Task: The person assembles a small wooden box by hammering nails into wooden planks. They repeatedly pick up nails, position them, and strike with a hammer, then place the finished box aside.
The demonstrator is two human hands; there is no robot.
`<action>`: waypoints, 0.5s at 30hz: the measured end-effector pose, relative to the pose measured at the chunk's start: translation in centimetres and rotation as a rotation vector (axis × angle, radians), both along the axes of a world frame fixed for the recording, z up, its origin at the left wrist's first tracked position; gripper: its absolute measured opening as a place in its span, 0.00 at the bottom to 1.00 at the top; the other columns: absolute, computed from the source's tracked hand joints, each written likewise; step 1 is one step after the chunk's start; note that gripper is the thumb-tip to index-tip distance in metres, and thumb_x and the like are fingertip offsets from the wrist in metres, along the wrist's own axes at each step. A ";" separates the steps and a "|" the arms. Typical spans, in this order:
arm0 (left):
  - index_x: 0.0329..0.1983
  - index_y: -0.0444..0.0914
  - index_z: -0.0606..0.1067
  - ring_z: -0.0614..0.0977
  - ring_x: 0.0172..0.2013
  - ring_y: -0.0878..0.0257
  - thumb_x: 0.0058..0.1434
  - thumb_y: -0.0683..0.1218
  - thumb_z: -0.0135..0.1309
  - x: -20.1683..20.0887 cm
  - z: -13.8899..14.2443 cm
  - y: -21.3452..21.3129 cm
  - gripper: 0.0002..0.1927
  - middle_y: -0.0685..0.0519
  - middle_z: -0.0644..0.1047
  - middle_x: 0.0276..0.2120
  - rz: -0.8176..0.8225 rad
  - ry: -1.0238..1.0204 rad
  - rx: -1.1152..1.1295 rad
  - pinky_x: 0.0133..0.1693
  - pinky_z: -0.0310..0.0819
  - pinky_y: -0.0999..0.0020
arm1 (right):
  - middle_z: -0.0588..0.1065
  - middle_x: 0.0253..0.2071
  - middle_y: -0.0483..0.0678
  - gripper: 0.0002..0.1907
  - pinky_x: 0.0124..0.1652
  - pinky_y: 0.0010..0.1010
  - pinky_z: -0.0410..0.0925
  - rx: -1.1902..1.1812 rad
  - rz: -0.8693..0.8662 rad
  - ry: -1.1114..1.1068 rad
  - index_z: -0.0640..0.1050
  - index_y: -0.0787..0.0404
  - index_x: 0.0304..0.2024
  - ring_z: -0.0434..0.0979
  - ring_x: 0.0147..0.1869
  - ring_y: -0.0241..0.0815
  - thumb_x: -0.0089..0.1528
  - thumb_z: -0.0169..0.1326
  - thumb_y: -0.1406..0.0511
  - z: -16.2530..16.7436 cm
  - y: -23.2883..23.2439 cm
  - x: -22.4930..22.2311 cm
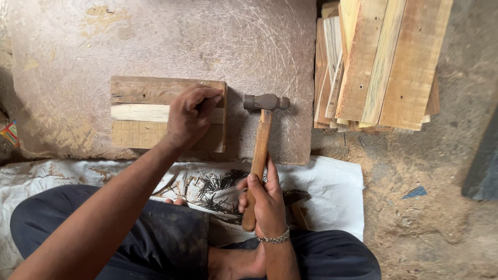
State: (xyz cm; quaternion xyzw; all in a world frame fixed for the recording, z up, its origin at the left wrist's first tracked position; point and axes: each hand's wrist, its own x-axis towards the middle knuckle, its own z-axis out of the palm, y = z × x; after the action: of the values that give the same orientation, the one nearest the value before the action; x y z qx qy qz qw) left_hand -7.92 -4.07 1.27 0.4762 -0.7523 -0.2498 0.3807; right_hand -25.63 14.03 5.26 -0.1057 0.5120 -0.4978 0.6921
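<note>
the right hand (pixel 267 199) grips the hammer (pixel 262 140), handle running away from the body; its head sits just right of the wooden panel (pixel 140 111), where the left hand (pixel 189 116) pinches closed.

At the far left edge, beside my work slab, I see only one small crumpled wrapper (pixel 9 133), red and yellow with a bit of blue, half cut off.

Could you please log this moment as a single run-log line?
left hand: pinching at wooden panel edge | right hand: gripping hammer | nails: piled on white sack
</note>
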 end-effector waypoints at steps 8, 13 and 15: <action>0.43 0.41 0.82 0.85 0.38 0.61 0.67 0.42 0.60 0.0 -0.5 -0.7 0.04 0.52 0.83 0.40 -0.003 -0.016 -0.009 0.41 0.82 0.67 | 0.76 0.51 0.64 0.33 0.41 0.36 0.73 -0.299 0.191 1.188 0.59 0.62 0.76 0.79 0.46 0.51 0.69 0.51 0.64 3.3 0.8 1.3; 0.56 0.43 0.77 0.84 0.35 0.59 0.59 0.43 0.65 0.2 -0.3 -0.6 0.21 0.55 0.84 0.34 0.057 -0.080 0.038 0.39 0.79 0.62 | 0.74 0.63 0.65 0.29 0.52 0.39 0.76 -0.495 0.202 1.441 0.63 0.64 0.72 0.81 0.61 0.56 0.70 0.50 0.62 6.4 0.4 2.1; 0.66 0.42 0.66 0.86 0.36 0.62 0.59 0.40 0.63 0.2 -0.3 -0.7 0.32 0.55 0.84 0.35 0.012 0.058 0.100 0.43 0.81 0.65 | 0.76 0.61 0.66 0.28 0.52 0.40 0.77 -0.619 0.225 1.550 0.64 0.64 0.72 0.81 0.60 0.57 0.72 0.49 0.62 7.2 -0.3 2.5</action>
State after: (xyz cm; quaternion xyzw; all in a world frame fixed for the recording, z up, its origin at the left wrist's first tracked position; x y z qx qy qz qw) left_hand -7.70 -4.76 0.97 0.4917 -0.7246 -0.2985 0.3796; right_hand -23.12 13.72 12.44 -0.6528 0.6691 -0.3305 0.1300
